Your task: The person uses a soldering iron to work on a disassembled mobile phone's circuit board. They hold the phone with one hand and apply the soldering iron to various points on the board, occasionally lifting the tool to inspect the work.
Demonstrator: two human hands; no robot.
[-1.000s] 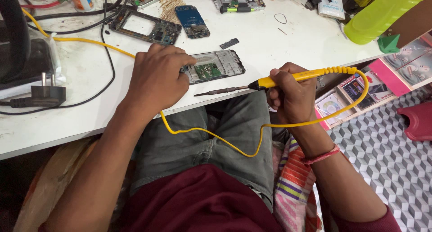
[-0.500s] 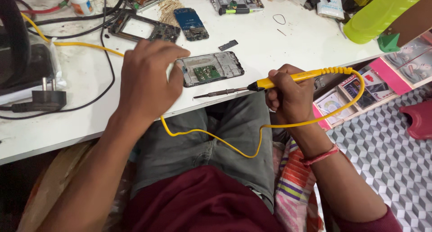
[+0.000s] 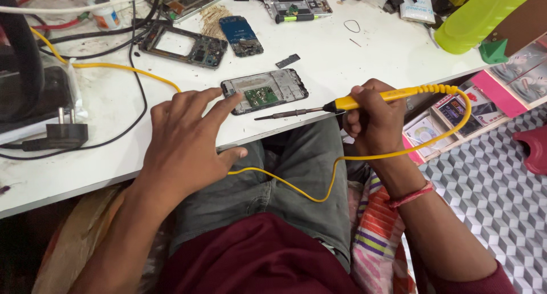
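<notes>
Step in hand: looks like board work on the opened phone point(image 3: 265, 91), iron at the ready but not on the joint yet. That's my read, anyway.
Left hand point(image 3: 185, 140): fingers spread flat on the counter point(image 3: 353, 60), nothing gripped. Fingertips rest at the phone's 9 o'clock edge, pinning it by the look of it.
Right hand point(image 3: 373, 120): wrapped tight round the yellow soldering iron point(image 3: 364, 99), pen-style. It sits off the counter's front edge, over the lap.
Iron tip: pointing toward 9 o'clock, lying just below the phone's bottom edge, near it but apart from the green circuit board point(image 3: 261, 96).
Where the phone is: middle of the white counter, back off and guts showing, at about 1 o'clock from the left hand and 10 o'clock from the right.
Next move, as I see it: the tip would need to swing up toward 11 o'clock onto the board while the left hand keeps the phone from sliding. Small, steady motion, since the pads on there are tiny.
Cord: the yellow cable point(image 3: 342, 157) loops from the iron's tail down across the lap and back up over the counter at 10 o'clock.
Other clutter: a bare phone frame point(image 3: 185, 46) and a blue part point(image 3: 240, 36) further back, a black plug point(image 3: 62, 135) off at 9 o'clock.
</notes>
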